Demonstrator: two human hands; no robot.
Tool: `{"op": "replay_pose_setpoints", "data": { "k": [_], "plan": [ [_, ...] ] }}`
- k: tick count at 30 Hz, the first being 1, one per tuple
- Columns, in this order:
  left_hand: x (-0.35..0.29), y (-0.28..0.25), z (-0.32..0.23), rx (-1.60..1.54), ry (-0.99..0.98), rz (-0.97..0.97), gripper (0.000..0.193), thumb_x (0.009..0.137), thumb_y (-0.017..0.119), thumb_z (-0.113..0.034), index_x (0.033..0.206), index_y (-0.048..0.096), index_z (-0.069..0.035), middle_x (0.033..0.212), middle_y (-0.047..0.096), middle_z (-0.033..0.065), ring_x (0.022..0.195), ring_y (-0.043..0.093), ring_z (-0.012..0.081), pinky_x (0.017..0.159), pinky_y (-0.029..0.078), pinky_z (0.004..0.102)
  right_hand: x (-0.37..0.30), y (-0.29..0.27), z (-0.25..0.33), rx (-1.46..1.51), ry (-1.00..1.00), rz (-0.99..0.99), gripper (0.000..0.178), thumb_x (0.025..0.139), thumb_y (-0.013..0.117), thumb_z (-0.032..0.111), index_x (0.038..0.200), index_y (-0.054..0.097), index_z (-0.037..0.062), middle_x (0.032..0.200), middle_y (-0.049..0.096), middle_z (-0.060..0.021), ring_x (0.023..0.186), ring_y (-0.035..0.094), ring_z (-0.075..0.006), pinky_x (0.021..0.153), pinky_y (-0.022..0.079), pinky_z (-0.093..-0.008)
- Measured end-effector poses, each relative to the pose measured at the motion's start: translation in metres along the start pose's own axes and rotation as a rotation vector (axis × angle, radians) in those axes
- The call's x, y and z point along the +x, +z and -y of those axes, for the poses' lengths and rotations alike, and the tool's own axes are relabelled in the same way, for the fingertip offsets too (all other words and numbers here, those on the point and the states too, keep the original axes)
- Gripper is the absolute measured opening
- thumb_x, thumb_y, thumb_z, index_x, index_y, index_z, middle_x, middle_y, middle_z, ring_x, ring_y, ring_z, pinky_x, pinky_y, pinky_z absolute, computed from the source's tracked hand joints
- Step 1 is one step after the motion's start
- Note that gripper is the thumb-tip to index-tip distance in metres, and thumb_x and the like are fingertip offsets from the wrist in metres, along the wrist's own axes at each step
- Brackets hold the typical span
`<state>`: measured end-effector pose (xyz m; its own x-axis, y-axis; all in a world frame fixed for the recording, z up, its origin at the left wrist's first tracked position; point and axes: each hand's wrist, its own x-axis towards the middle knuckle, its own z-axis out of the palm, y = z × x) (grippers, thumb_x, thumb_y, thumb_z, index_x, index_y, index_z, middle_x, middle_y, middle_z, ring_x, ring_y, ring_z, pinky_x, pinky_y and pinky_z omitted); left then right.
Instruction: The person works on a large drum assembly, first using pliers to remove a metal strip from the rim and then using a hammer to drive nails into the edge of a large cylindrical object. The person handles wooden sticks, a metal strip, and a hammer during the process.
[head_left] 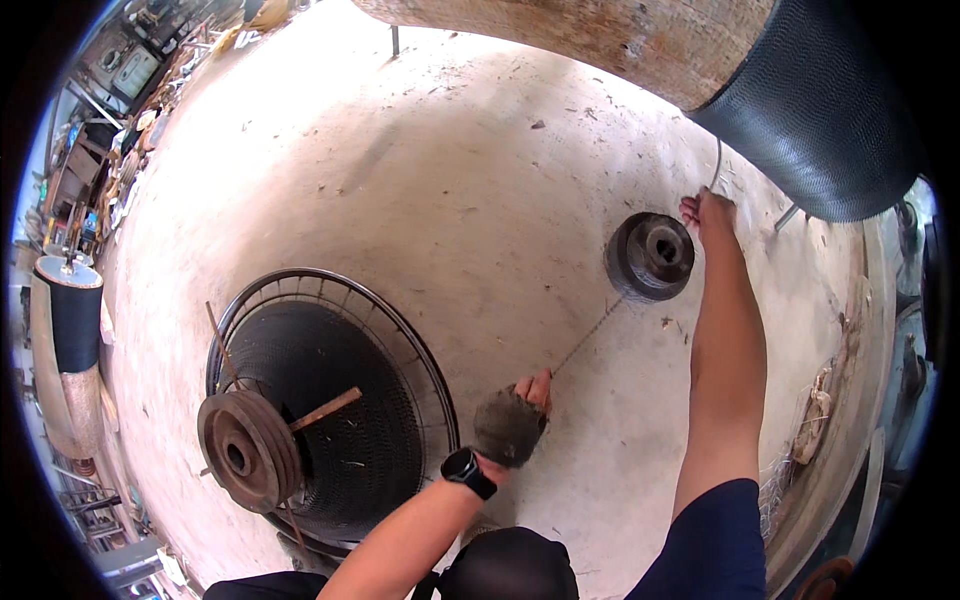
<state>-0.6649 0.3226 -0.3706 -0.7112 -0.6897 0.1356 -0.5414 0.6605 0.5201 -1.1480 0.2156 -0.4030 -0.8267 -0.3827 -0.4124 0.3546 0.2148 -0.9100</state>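
In the head view, pinching the lower end of a thin dark strand (588, 337) between the fingers of the left hand (512, 425), just below and right of the frame's centre. Wearing a grey-brown fingerless glove (500, 432) on that hand and a black watch (466, 472) on the wrist. Holding the strand slanting toward the upper right, up to the lower edge of a dark round metal piece (632, 260) sitting on the pale floor (480, 190) right of centre. Reaching with the right hand (712, 210) to the upper right, just beside that piece, bending the fingers next to a thin grey line (718, 165) coming down from under a black mesh roll (820, 130). Not being able to tell whether grasping the grey line or only touching it. Extending a bare forearm from a dark blue sleeve (705, 545) at the lower right. Facing a wooden drum (690, 50) along the top, adjoining the mesh roll. Having, at the lower left, a black mesh cone (350, 350) within a metal ring, and a rusty grooved pulley (265, 445) at its near end, beside a wooden stick (328, 408).
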Motion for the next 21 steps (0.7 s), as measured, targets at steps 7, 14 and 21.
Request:
{"op": "replay_pose_setpoints", "data": {
  "k": [7, 14, 21],
  "plan": [
    [0.055, 0.021, 0.013, -0.007, -0.017, 0.027, 0.039, 0.087, 0.06, -0.013, 0.125, 0.055, -0.006, 0.087, 0.062, 0.0102, 0.076, 0.064, 0.031, 0.062, 0.05, 0.0437, -0.057, -0.009, -0.02, -0.744, -0.42, -0.373, 0.068, 0.09, 0.069, 0.033, 0.14, 0.044, -0.0071, 0.136, 0.056, -0.0275, 0.122, 0.058, -0.0381, 0.101, 0.047, -0.0417],
    [0.09, 0.038, 0.021, 0.001, -0.156, -0.03, 0.028, 0.09, 0.057, -0.013, 0.118, 0.056, -0.007, 0.092, 0.065, 0.0124, 0.08, 0.065, 0.0348, 0.065, 0.051, 0.0467, -0.263, -0.11, -0.114, -0.737, -0.726, -0.042, 0.038, 0.096, 0.057, 0.004, 0.133, 0.053, -0.0017, 0.122, 0.063, -0.0201, 0.105, 0.065, -0.03, 0.092, 0.051, -0.0371],
    [0.128, 0.066, 0.03, 0.14, -0.277, 0.146, 0.024, 0.094, 0.051, -0.02, 0.11, 0.057, -0.004, 0.096, 0.067, 0.0163, 0.086, 0.067, 0.0376, 0.072, 0.053, 0.0474, -0.496, -0.246, -0.248, -1.097, -0.381, 0.249, 0.03, 0.085, 0.065, 0.007, 0.114, 0.06, 0.0013, 0.099, 0.063, -0.0197, 0.09, 0.064, -0.0376, 0.077, 0.053, -0.0439]
  ]
}}
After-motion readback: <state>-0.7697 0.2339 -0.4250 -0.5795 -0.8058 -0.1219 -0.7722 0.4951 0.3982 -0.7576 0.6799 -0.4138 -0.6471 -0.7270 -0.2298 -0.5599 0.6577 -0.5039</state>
